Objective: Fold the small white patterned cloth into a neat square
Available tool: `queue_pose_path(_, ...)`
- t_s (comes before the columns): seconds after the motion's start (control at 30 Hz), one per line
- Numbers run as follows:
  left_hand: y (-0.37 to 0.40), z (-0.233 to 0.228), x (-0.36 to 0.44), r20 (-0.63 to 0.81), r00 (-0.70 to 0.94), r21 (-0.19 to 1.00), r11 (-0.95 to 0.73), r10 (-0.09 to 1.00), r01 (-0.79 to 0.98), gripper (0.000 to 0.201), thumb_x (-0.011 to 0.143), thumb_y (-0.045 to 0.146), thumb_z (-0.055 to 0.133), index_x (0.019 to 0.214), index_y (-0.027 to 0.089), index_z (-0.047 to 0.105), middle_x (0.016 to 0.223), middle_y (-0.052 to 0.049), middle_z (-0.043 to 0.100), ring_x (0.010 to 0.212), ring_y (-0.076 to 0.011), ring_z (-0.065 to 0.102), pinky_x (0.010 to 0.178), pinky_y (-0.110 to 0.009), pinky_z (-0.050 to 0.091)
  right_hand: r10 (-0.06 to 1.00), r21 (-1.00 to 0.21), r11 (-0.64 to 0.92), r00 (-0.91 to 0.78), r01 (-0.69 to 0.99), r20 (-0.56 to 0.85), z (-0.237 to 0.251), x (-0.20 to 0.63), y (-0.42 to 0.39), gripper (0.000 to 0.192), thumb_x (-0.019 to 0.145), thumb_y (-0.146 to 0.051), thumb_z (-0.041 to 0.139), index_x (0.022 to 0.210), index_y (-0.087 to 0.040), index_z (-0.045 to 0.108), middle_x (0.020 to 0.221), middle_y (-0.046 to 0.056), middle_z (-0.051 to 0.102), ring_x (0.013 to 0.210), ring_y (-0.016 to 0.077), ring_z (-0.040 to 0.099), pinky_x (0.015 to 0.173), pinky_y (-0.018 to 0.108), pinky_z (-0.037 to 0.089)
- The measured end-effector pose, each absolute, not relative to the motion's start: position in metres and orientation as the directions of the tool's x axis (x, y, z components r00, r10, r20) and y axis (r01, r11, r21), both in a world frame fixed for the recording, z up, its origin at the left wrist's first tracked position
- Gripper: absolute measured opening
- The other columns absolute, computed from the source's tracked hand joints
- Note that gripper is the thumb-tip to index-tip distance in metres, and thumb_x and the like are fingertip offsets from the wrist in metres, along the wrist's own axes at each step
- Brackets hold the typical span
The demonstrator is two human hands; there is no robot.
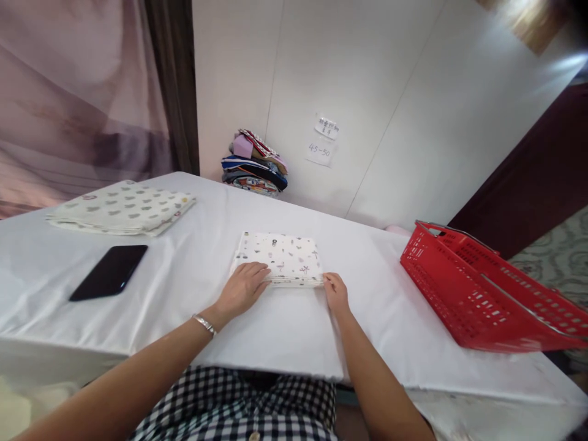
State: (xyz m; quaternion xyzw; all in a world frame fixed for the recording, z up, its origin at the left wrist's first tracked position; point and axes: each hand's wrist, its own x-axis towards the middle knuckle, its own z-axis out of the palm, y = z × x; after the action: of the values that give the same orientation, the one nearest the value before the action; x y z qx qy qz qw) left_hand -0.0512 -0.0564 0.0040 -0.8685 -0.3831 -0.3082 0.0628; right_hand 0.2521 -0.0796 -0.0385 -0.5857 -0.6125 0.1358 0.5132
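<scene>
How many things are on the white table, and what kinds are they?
Folded patterned cloths: 2, one under both hands, one at far left
Piles of coloured fabric by the wall: 1
Black phones: 1
Red baskets: 1
Total: 5

head: single view | worn on person's head | faces forward and down | close over tabletop [193,269] | far wall [367,92] behind

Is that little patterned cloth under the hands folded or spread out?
Folded. The patterned cloth is a compact square with stacked layers showing along its near edge, where the left hand and right hand rest.
</scene>
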Motion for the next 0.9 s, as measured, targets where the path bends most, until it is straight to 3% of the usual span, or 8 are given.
queue_pose_path(0.13, -0.055, -0.016, -0.049, 0.504, 0.552, 0.125, -0.688, 0.664, 0.715, 0.038, 0.092, 0.032, 0.034, 0.121, 0.019, 0.055, 0.126, -0.008, 0.058, 0.119, -0.0253, 0.05, 0.1, -0.046, 0.038, 0.847, -0.869, 0.18, 0.377, 0.461, 0.375, -0.039, 0.255, -0.078, 0.03, 0.081, -0.04, 0.049, 0.089, -0.018, 0.067, 0.094, 0.007, 0.066, 0.089, 0.0196, 0.058, 0.078, 0.031, 0.045)
queue_pose_path(0.27, -0.051, -0.026, -0.053, 0.482, 0.56, 0.123, -0.684, 0.674, 0.719, 0.04, 0.092, 0.03, 0.032, 0.124, 0.018, 0.053, 0.13, -0.008, 0.056, 0.122, -0.0247, 0.048, 0.103, -0.046, 0.036, 0.851, -0.907, 0.128, 0.425, 0.402, 0.309, -0.039, 0.256, -0.076, 0.031, 0.079, -0.041, 0.049, 0.084, -0.017, 0.068, 0.089, 0.006, 0.068, 0.087, 0.0195, 0.059, 0.082, 0.031, 0.043)
queue_pose_path(0.57, -0.051, -0.024, -0.054, 0.46, 0.565, 0.124, -0.679, 0.685, 0.723, 0.043, 0.09, 0.03, 0.033, 0.126, 0.017, 0.052, 0.131, -0.009, 0.055, 0.123, -0.0256, 0.048, 0.103, -0.047, 0.035, 0.862, -0.918, 0.09, 0.431, 0.385, 0.266, -0.033, 0.252, -0.078, 0.031, 0.076, -0.043, 0.048, 0.068, -0.017, 0.064, 0.063, 0.0, 0.059, 0.063, 0.0146, 0.051, 0.064, 0.026, 0.04)
queue_pose_path(0.9, -0.05, -0.028, -0.055, 0.471, 0.541, 0.144, -0.666, 0.697, 0.732, 0.043, 0.087, 0.03, 0.036, 0.126, 0.019, 0.052, 0.13, -0.009, 0.055, 0.122, -0.0268, 0.048, 0.101, -0.048, 0.036, 0.89, -0.92, 0.135, 0.362, 0.369, 0.276, -0.034, 0.252, -0.083, 0.028, 0.068, -0.036, 0.058, 0.088, -0.018, 0.066, 0.076, 0.001, 0.062, 0.064, 0.0132, 0.052, 0.064, 0.025, 0.043)
